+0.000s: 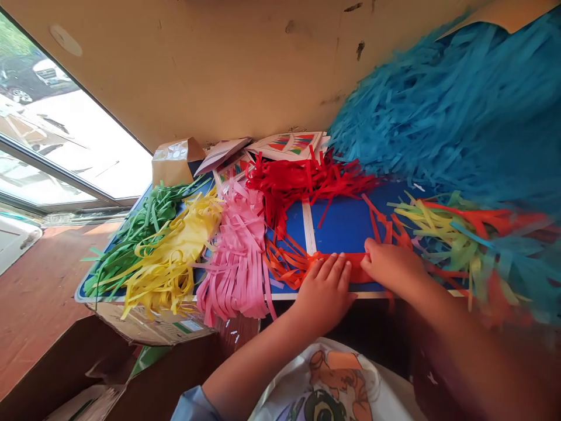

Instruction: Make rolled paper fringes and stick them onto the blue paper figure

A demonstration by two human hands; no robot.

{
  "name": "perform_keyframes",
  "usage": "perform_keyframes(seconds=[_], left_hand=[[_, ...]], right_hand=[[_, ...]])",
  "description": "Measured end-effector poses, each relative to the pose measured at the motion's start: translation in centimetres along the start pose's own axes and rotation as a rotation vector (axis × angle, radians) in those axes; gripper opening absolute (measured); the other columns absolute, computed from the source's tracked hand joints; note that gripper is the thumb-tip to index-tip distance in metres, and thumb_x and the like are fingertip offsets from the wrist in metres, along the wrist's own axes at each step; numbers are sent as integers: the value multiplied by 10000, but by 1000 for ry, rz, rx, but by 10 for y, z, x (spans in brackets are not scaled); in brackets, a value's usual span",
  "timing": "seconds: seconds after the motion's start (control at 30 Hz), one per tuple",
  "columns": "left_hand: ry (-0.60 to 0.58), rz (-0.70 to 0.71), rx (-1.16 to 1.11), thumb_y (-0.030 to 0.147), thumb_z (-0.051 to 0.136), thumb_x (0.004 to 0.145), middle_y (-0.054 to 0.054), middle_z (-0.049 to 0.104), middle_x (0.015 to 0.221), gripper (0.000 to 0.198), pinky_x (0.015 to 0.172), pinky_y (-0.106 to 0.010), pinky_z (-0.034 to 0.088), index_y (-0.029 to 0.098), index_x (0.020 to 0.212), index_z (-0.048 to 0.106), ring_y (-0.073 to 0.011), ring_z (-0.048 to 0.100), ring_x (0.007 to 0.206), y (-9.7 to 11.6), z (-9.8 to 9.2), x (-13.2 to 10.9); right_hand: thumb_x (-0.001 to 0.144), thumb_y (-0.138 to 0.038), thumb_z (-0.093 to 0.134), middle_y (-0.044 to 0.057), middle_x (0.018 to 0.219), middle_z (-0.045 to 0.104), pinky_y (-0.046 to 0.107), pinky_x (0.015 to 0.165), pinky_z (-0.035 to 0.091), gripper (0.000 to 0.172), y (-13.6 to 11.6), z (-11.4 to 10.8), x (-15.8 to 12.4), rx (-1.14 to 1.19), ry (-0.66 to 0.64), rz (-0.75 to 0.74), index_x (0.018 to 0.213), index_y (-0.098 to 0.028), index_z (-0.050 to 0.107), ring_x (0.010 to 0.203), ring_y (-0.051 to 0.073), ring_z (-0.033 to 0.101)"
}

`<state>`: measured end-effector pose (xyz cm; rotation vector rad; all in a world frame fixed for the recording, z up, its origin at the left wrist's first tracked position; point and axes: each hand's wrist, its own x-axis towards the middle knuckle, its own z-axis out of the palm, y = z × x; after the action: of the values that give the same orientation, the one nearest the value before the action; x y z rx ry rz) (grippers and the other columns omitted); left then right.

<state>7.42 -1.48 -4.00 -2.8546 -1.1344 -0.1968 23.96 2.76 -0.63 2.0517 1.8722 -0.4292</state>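
My left hand point(326, 286) lies flat with its fingers spread, pressing on a band of orange-red paper fringe point(337, 268) along the near edge of a blue board point(346, 231). My right hand point(392, 266) rests on the same band a little to the right, its fingertips on the paper. Its thumb is hidden. Thin white strips point(308, 225) divide the board. Cut paper fringes in green point(140, 240), yellow point(169, 251), pink point(234, 254) and red point(302, 184) lie across its left and far parts. A multicoloured fringe point(464, 251) lies to the right.
A large, blurred mass of blue paper strips point(451, 105) fills the upper right. Papers and a cardboard piece point(175, 164) stand against the beige wall point(219, 64). A window is at left. Cardboard lies below the board's near edge, above a red floor.
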Motion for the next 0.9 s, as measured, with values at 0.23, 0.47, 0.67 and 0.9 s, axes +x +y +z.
perform_keyframes(seconds=[0.23,0.47,0.67,0.9], left_hand=[[-96,86,-16,665,305,830,-122,281,1449,795,1064,-408,234,83,1371,317,-272,245,1336,-24,-3,-14],[-130,56,66,598,406,838,-76,391,1403,630,1071,-420,222,204,1329,409,-252,285,1322,-73,-18,-38],[10,-575,346,373,489,852,-147,530,1264,369,973,-523,340,158,1136,585,-353,423,1212,-133,-42,-122],[343,-287,60,255,387,900,-123,569,1209,336,955,-375,422,167,1209,486,-218,500,1153,-68,-52,-76]], right_hand=[[794,-164,282,180,845,621,326,593,396,351,-4,0,-1,-8,-6,16,1083,-118,475,836,285,609],[790,-152,299,177,803,612,333,581,407,351,-3,3,-1,13,9,29,1090,-107,476,815,290,609],[776,-120,309,183,789,614,344,612,416,409,-5,6,0,42,27,27,1159,-85,449,850,294,603],[824,-176,332,183,852,622,319,666,416,338,-9,3,-8,59,54,63,1127,-117,472,907,265,590]])
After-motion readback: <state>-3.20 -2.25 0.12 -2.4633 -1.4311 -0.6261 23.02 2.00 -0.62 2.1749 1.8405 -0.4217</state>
